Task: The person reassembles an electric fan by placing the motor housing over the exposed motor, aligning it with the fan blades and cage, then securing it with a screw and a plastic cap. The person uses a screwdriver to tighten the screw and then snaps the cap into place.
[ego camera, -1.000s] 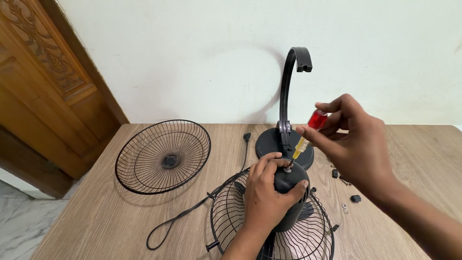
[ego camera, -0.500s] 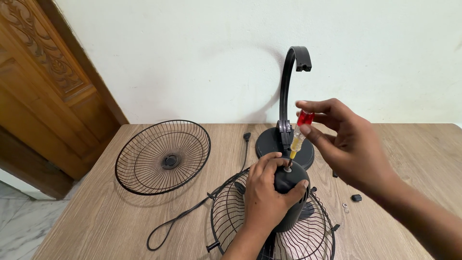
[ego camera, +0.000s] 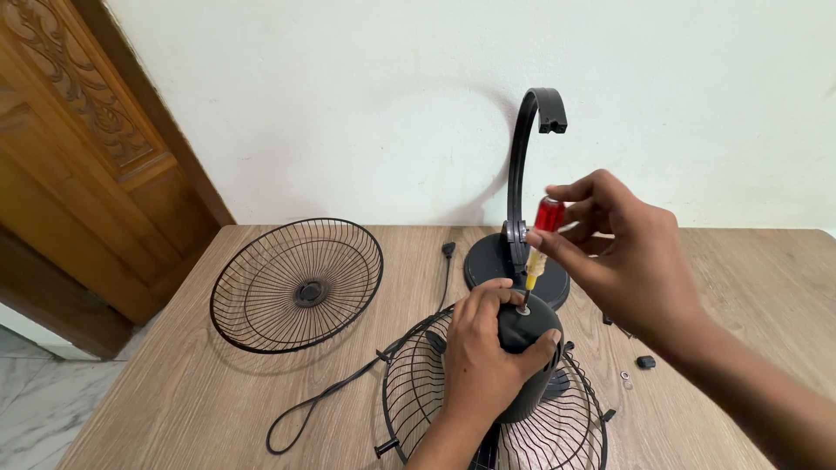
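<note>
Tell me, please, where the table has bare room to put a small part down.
Bare wood lies at the table near-left corner, below the loose grille and left of the cord loop. The far-right corner is also bare. It is crowded around the motor housing, the stand base and the small parts.

**A plain wall, a carved door, a wood-grain bench**

A pale, off-white plastered wall (ego camera: 348, 104) fills the back, evenly lit with soft shadows. At the left stands a brown wooden door (ego camera: 78, 157) with carved ornament and a dark frame. The bench (ego camera: 174, 392) has a light wood-grain top whose far edge meets the wall. Below its left corner, pale marble-like floor tiles (ego camera: 22, 409) show.
</note>
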